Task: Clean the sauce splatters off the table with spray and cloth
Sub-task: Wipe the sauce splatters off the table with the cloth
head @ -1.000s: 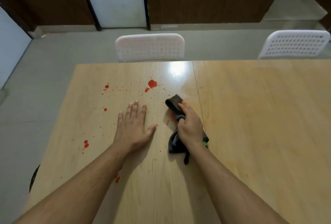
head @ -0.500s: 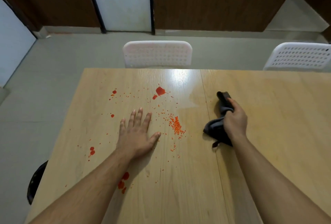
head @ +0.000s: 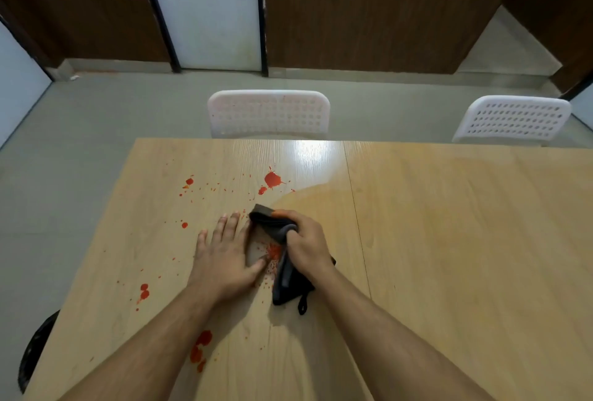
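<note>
Right hand (head: 308, 245) grip: dark cloth (head: 282, 259); left hand (head: 224, 256) flat on table (head: 449, 240).

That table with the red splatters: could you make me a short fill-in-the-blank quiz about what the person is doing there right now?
1. The right hand grips a dark ____ and presses it on the table.
2. The left hand lies ____ on the wood, fingers straight.
3. The largest sauce splat beyond the hands is ____ in colour.
4. Behind the table stand ____ white chairs.

Missing words: cloth; flat; red; two
</note>
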